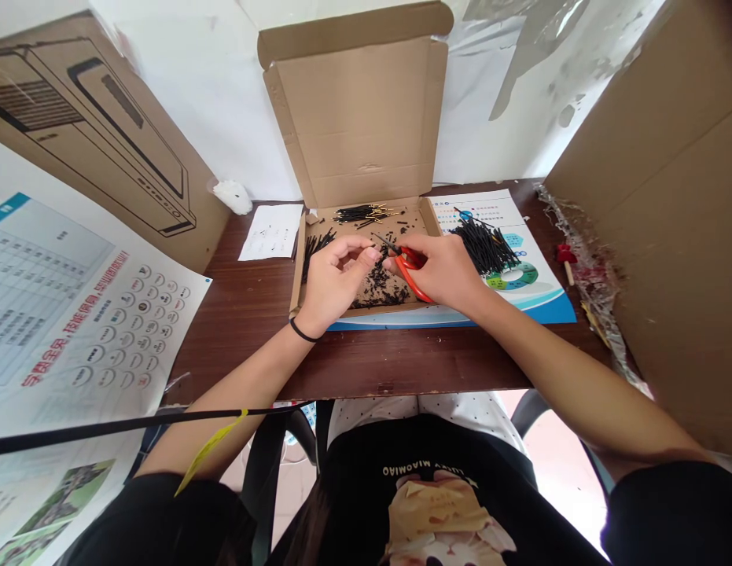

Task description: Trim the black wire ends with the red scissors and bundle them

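Note:
My right hand (445,269) is closed round the red handles of a pair of scissors (408,275), whose dark blades point up and left over an open cardboard box (296,275). Close to the blades, my left hand (337,279) has thumb and forefinger pinched together; whatever is between them is too small to make out. Short black scraps (380,295) litter the box floor below both hands. Black sticks with gold-coloured ends (366,213) lie at the back of the box, and more thin black sticks (316,248) lie along its left side, partly behind my left hand.
A large pile of thin black sticks (487,245) lies on a printed sheet (536,291) right of the box. The box lid (359,118) stands up against the wall. White paper (270,232) lies to the left. Big cardboard panels (666,196) flank the table (366,365).

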